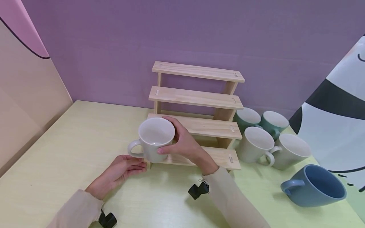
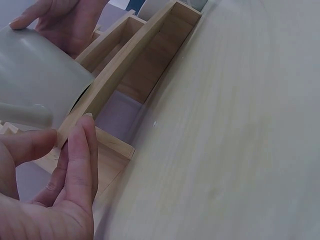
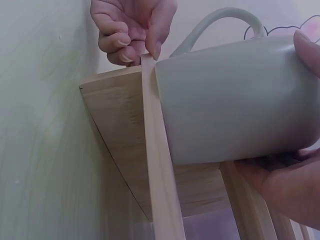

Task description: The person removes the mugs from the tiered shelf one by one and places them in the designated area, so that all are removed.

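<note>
My right hand (image 1: 185, 141) grips a white mug (image 1: 155, 142) by its side, thumb in front and fingers behind. The mug's base is right at the left end of the lowest step of a wooden tiered shelf (image 1: 196, 95), its handle pointing left. In the right wrist view the mug (image 3: 240, 100) stands upright against that board (image 3: 162, 175). My left hand (image 1: 122, 171) pinches the left end of the same board, thumb above and fingers below, as the left wrist view shows with the fingers (image 2: 77, 165) close under the mug's handle (image 2: 25, 115).
Right of the shelf stand two green-and-white mugs (image 1: 275, 122) at the back and two white mugs (image 1: 293, 150) before them. A blue mug (image 1: 316, 186) lies tilted nearer the table's right edge. A purple backdrop (image 1: 114, 57) rises behind the pale table (image 1: 71, 152).
</note>
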`<move>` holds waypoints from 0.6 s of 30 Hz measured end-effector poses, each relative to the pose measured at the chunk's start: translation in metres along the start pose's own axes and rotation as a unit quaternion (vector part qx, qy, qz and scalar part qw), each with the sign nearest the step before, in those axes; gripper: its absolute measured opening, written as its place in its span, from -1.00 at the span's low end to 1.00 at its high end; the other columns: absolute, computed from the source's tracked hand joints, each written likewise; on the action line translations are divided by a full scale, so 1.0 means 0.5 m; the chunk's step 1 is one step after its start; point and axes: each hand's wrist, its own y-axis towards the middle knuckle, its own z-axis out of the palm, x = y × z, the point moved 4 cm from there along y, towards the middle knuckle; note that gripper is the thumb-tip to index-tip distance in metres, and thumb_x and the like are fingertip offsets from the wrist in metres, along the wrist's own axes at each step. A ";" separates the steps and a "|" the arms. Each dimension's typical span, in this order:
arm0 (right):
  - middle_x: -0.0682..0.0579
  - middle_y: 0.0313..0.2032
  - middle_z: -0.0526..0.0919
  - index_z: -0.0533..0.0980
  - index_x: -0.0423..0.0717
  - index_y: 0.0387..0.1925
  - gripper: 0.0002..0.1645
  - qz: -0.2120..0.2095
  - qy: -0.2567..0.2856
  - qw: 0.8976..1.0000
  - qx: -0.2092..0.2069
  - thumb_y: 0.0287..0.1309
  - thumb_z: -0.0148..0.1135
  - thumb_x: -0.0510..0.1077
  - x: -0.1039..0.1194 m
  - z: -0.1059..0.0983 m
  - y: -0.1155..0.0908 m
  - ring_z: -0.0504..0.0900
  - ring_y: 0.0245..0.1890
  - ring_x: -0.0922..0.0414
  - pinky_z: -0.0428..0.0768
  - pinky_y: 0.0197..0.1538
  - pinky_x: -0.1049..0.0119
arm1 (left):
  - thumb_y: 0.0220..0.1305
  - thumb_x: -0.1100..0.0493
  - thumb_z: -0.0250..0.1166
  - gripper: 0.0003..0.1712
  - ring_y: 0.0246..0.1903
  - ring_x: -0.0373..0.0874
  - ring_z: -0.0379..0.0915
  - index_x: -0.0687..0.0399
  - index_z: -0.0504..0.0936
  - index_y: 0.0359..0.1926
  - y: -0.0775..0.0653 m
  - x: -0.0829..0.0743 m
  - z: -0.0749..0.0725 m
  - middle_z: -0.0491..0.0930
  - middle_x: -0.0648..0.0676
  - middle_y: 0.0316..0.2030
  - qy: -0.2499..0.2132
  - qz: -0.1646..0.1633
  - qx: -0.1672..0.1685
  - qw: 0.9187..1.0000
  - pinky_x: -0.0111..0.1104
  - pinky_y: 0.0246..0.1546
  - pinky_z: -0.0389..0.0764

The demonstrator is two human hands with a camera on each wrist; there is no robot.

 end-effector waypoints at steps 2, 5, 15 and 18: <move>-0.13 0.24 0.35 0.16 -0.06 0.36 0.13 -0.003 -0.004 1.000 -0.005 -0.28 0.53 -0.38 0.000 0.000 -0.001 0.43 0.15 -0.04 0.53 0.22 0.11 | 0.34 0.34 0.12 -0.85 -0.31 -0.23 0.65 0.13 0.63 -0.30 0.000 0.000 0.000 0.69 0.00 -0.37 -0.001 0.000 0.002 1.000 -0.49 -0.12 0.69; -0.14 0.22 0.37 0.19 -0.08 0.35 0.11 -0.010 -0.012 1.000 -0.014 -0.29 0.52 -0.40 0.001 -0.001 -0.001 0.46 0.13 -0.04 0.56 0.19 0.12 | 0.34 0.34 0.12 -0.84 -0.31 -0.23 0.66 0.12 0.63 -0.30 0.000 0.001 0.001 0.69 0.00 -0.37 -0.001 0.000 0.003 1.000 -0.48 -0.12 0.69; -0.08 0.16 0.46 0.31 -0.05 0.27 0.05 -0.019 -0.037 0.998 -0.048 -0.37 0.53 -0.43 0.007 -0.009 -0.016 0.51 0.07 -0.01 0.62 0.12 0.13 | 0.34 0.34 0.13 -0.87 -0.31 -0.23 0.66 0.17 0.63 -0.27 -0.003 -0.001 0.002 0.69 0.01 -0.37 -0.007 0.006 0.004 1.000 -0.49 -0.13 0.69; -0.08 0.16 0.45 0.31 -0.05 0.27 0.05 -0.017 -0.043 0.998 -0.052 -0.37 0.54 -0.42 0.010 -0.012 -0.024 0.51 0.08 -0.01 0.61 0.14 0.11 | 0.34 0.35 0.12 -0.85 -0.31 -0.23 0.66 0.17 0.63 -0.27 -0.004 -0.002 0.002 0.70 0.01 -0.37 -0.009 0.008 0.005 1.000 -0.49 -0.14 0.69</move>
